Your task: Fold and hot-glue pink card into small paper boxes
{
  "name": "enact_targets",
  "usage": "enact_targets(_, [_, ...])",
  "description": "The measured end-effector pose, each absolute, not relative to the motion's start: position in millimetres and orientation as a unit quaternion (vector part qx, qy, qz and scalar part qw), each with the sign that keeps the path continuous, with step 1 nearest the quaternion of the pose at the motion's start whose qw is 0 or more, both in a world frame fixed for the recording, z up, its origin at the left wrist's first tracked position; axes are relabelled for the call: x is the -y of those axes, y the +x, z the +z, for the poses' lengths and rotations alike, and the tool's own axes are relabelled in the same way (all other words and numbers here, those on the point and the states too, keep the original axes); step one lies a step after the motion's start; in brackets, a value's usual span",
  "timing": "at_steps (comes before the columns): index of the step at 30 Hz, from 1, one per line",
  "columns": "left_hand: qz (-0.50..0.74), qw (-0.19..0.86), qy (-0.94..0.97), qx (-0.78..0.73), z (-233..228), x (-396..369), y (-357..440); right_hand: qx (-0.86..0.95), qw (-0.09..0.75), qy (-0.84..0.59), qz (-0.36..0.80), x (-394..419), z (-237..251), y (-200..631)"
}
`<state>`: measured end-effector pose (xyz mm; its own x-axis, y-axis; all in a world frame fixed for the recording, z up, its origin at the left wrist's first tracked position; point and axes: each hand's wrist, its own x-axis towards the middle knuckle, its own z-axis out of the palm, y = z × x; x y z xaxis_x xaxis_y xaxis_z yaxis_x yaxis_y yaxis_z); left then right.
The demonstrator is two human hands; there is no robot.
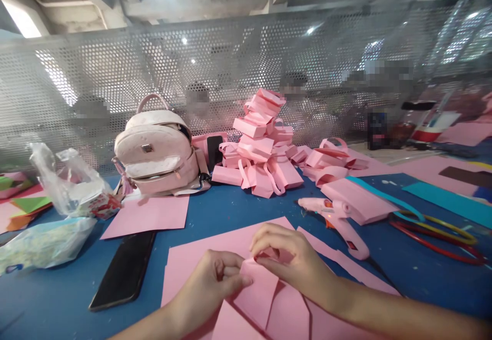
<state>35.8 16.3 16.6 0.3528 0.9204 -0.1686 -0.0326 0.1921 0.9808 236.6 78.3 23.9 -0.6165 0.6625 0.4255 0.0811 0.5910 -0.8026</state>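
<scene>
A folded pink paper box (257, 286) is between my hands, low in the middle of the head view. My left hand (221, 276) pinches its left edge, the thumb lying on the near face. At the top edge my right hand (286, 250) has its thumb and fingers closed on the paper. Larger pink paper sheets (192, 263) lie flat beneath. Just beyond my right hand rests a pink glue gun (336, 217) on its side, its cord running toward me. Part of the box's underside is hidden.
A heap of finished-looking pink paper bags (255, 145) stands at the back. Left of it are a pink backpack (157, 150), a black phone (125, 268) and plastic bags (46, 242). Coloured strips (453, 202) lie right. A perforated metal screen (230, 58) closes the far side.
</scene>
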Motion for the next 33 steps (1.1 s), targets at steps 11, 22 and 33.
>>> enact_targets(11, [0.365, 0.643, 0.515, -0.433, 16, -17, 35, 0.836, 0.386, -0.201, 0.335, -77, 24, 236])
enact_targets(22, [0.371, 0.64, 0.516, -0.432, 16, -16, 36, 0.829, 0.369, -0.221, 0.358, -77, 23, 236])
enact_targets(33, [0.4, 0.619, 0.515, -0.437, 13, -16, 35, 0.845, 0.327, -0.216, 0.365, -77, 32, 234])
